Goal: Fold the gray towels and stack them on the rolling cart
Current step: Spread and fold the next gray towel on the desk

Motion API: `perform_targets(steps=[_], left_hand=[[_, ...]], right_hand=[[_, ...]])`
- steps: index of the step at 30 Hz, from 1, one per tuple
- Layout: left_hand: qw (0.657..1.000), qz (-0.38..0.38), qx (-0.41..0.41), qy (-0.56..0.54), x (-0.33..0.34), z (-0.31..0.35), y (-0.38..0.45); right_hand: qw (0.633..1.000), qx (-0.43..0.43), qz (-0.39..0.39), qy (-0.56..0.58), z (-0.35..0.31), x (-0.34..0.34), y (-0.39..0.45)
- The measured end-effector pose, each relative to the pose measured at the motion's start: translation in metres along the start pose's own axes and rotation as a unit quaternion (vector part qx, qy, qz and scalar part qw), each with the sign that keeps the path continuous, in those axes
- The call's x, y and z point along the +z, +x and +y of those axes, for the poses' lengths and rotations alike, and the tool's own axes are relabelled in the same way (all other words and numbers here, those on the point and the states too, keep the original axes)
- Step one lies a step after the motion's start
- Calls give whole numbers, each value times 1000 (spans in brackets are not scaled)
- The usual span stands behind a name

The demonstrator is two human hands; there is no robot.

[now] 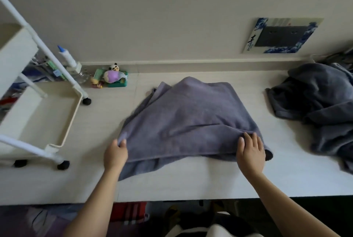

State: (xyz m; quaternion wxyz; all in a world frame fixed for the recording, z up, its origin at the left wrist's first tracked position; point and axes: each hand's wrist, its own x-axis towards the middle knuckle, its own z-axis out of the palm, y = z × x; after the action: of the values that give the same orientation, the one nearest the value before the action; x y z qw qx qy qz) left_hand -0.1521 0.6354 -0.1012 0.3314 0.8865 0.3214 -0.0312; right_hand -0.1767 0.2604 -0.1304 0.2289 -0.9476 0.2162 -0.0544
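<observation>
— Where's the towel you're working on?

— The gray towel (189,114) lies in the middle of the counter (210,177), folded over itself with the top layer humped up and a lower layer poking out toward me at the near left.

— And your hands?

— My left hand (115,153) is pinching the near left corner of the top layer between thumb and fingers. My right hand (251,151) is closed over a bunched fold at the near right corner, fingers on top of the cloth.

— The other towels?

— A crumpled pile of darker gray towels (321,106) sits at the right end of the counter, well apart from this one.

— The cart?

— The white rolling cart (63,131) stands on the counter to my left, near the towel but not touching it. Small toys (111,76) sit by the wall behind it.
</observation>
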Motion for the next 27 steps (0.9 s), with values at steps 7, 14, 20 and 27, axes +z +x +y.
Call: perform_targets(steps=[7,14,20,27], left_hand=[[995,-14,-78,-59,9,-25,-11],[983,1,-124,-138,2,-35,-5],[998,-30,-44,-37,5,-40,-7],[1000,-9,6,-29,10,-30,-1]], right_hand=[[999,34,13,12,11,-1,16],[997,39,54,-31,7,-4,10],[991,-22,-24,-131,-8,5,0],[971,-86,-62,-212,-33,11,-7]])
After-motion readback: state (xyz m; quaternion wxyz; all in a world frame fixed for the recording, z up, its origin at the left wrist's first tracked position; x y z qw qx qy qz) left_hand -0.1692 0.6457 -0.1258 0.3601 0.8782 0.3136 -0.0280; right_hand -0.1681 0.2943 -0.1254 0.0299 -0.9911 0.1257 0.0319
